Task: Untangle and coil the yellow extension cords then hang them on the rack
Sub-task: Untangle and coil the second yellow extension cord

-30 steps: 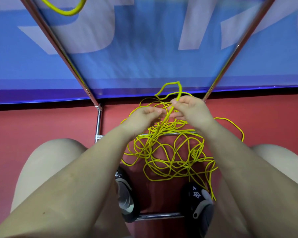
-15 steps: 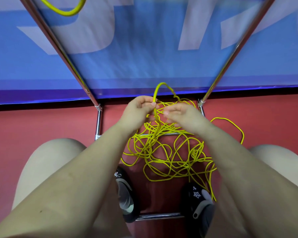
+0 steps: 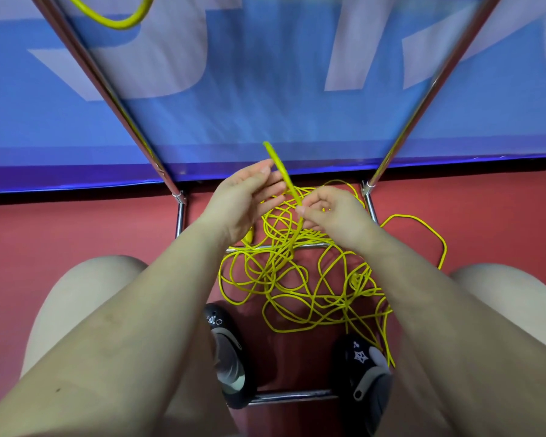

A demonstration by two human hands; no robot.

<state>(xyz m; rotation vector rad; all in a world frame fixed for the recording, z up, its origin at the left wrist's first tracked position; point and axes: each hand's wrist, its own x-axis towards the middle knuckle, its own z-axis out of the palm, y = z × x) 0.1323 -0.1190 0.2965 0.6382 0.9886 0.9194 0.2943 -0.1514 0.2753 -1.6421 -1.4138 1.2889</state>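
Both hands have come up and moved apart, and the loop that curved over them is now pulled into one straight, doubled strand. The right hand [image 3: 334, 216] pinches this strand [image 3: 286, 178] between thumb and fingers at its low end. The left hand [image 3: 243, 200] has its fingers nearly straight, with the fingertips touching the strand higher up. The strand's tip points up toward the blue banner [image 3: 265, 89]. The rest of the cord [image 3: 297, 285] lies in a messy pile on the red floor [image 3: 76, 231], between the rack's [image 3: 108, 83] two metal legs, just ahead of the black shoes [image 3: 230, 357]. Another yellow loop [image 3: 117, 22] hangs near the top left corner.
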